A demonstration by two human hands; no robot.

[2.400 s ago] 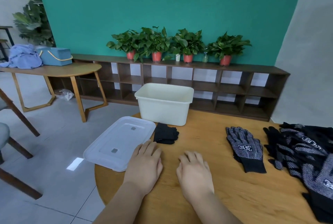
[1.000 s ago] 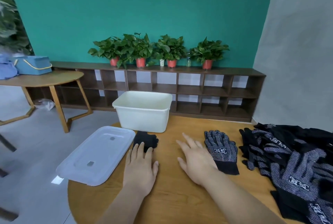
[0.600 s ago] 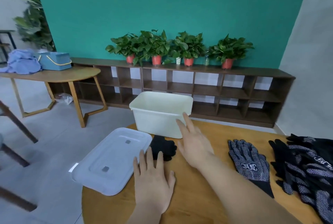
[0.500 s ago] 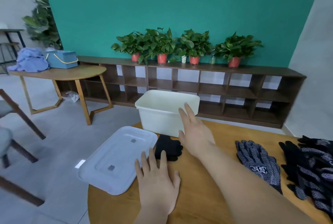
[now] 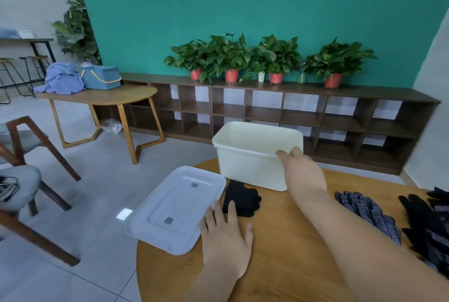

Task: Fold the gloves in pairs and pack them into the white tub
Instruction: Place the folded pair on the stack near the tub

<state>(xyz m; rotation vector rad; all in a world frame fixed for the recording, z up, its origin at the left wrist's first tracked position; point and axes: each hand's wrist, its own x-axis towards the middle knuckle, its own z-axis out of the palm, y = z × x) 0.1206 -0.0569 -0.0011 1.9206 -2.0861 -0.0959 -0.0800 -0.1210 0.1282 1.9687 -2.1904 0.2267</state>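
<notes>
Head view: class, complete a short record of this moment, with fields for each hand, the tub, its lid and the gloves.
left hand: flat on the wooden table, fingers straight, beside the lid
right hand: grips the white tub at its near right rim
white tub: upright, uncovered, at the table's far edge
lid: lies flat left of the tub, overhanging the table edge
folded black gloves: on the table between lid and tub
loose gloves: spread at the right, unfolded

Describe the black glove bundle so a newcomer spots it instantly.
On the round wooden table, find the white tub at the far edge. Just in front of it, beside the pale lid, lies the black glove bundle: plain and compact, unlike the dot-patterned gloves spread at the right.
</notes>
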